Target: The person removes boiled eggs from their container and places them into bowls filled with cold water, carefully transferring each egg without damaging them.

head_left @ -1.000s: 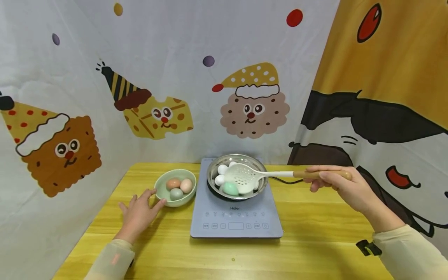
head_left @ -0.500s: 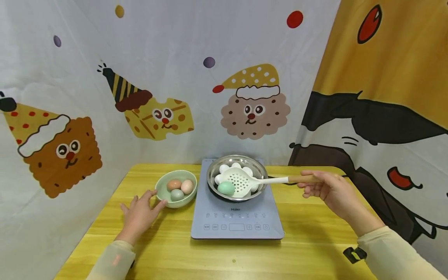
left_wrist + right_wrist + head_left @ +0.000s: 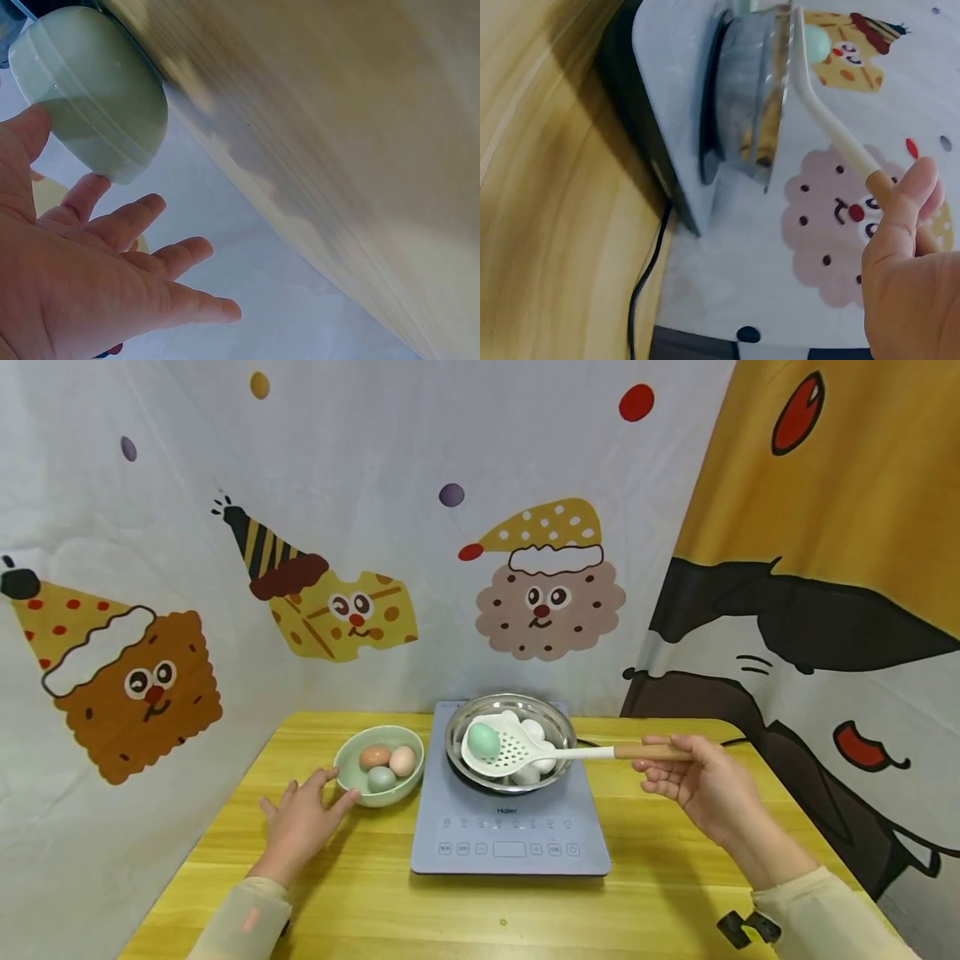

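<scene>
My right hand (image 3: 708, 785) grips the wooden handle of a white slotted spoon (image 3: 516, 745). A mint-green egg (image 3: 483, 741) lies in the spoon's perforated bowl, above the steel pan (image 3: 559, 727). Several white eggs (image 3: 534, 729) sit in that pan, partly hidden by the spoon. In the right wrist view the thumb (image 3: 913, 187) lies along the handle. My left hand (image 3: 303, 822) has its fingers spread, with thumb and index fingertip at the side of a pale green bowl (image 3: 347, 783). Inside the bowl are a brown egg (image 3: 374, 757), a pinkish egg (image 3: 402, 761) and a grey-green egg (image 3: 381, 779).
The pan stands on a grey induction cooker (image 3: 510, 835) marked Haier, right of the bowl. A black cord (image 3: 646, 279) runs from the cooker's back across the wooden table (image 3: 360, 893). A cartoon-printed cloth (image 3: 360, 468) hangs behind and at both sides.
The spoon has shifted left over the pan, its handle lower. The mint-green egg, earlier at the spoon's near edge, now lies in its bowl. My left hand stays by the bowl.
</scene>
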`<control>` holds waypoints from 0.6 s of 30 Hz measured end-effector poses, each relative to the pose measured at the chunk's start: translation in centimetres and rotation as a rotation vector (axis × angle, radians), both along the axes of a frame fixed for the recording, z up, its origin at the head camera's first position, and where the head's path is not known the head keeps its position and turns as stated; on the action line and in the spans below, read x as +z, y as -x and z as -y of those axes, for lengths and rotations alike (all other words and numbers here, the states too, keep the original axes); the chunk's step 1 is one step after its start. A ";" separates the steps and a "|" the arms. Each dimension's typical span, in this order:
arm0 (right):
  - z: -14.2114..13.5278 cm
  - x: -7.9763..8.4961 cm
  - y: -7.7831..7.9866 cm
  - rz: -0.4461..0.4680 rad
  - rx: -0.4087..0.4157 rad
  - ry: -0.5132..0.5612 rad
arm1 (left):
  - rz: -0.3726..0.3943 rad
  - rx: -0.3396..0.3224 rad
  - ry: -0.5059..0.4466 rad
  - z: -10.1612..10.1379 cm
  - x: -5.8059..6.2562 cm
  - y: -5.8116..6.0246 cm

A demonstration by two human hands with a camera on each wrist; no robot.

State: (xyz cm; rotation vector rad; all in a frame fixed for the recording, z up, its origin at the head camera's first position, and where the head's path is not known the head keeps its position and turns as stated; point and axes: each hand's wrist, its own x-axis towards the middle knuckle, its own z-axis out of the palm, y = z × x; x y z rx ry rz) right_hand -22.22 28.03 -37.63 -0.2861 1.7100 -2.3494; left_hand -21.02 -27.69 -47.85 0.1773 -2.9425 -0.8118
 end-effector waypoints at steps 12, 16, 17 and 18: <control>4.5 1.4 -2.6 0.055 -0.137 -0.008 | 0.001 -0.001 -0.013 0.1 -0.3 0.0; 7.6 1.7 -2.7 0.077 -0.173 -0.020 | -0.004 -0.003 -0.018 0.1 -0.3 0.0; 8.4 1.7 -2.7 0.086 -0.174 -0.022 | -0.004 -0.003 -0.018 0.1 -0.3 0.0; 9.2 1.6 -2.6 0.095 -0.176 -0.021 | -0.004 -0.003 -0.016 0.1 -0.3 0.0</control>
